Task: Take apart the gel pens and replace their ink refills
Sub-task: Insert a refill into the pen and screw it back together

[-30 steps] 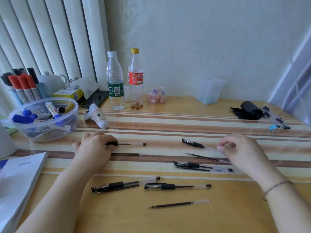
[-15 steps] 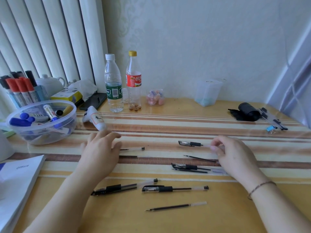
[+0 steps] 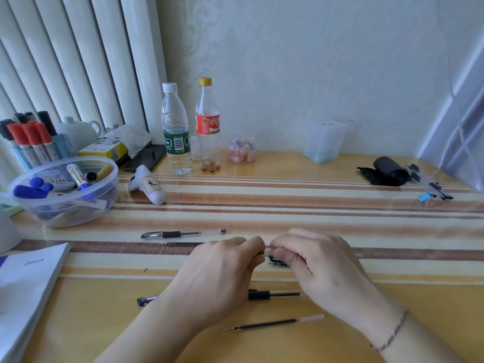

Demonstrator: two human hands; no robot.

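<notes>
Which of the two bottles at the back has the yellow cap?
The bottle with the red label, standing right of the white-capped, green-labelled bottle.

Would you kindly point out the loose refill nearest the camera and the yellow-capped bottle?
loose refill [image 3: 275,323]: head view, on its dark ink tube.
yellow-capped bottle [image 3: 207,124]: head view, on its red label.

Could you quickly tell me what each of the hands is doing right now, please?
Left hand: grips one end of a pen.
Right hand: grips the same pen's other end.
</notes>
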